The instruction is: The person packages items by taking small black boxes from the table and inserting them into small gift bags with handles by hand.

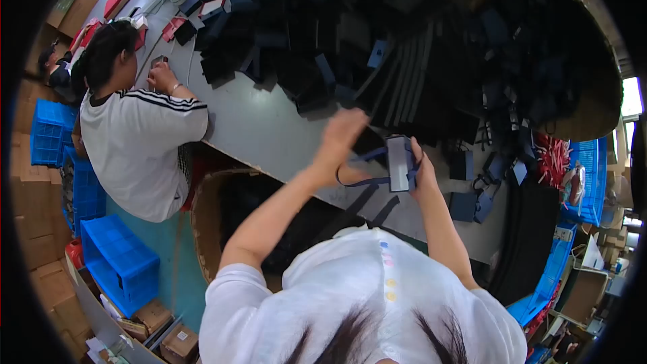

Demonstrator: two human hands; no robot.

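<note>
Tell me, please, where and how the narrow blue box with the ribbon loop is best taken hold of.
I'd grip the box by its long right side, coming from the right, as the right hand does: it is narrow, and the ribbon loop sticks out to the left.

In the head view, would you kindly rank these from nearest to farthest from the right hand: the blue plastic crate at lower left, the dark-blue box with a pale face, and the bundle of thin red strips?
From the right hand:
1. Dark-blue box, held in it.
2. Red strips, off to the right.
3. Blue crate, far left.
</note>
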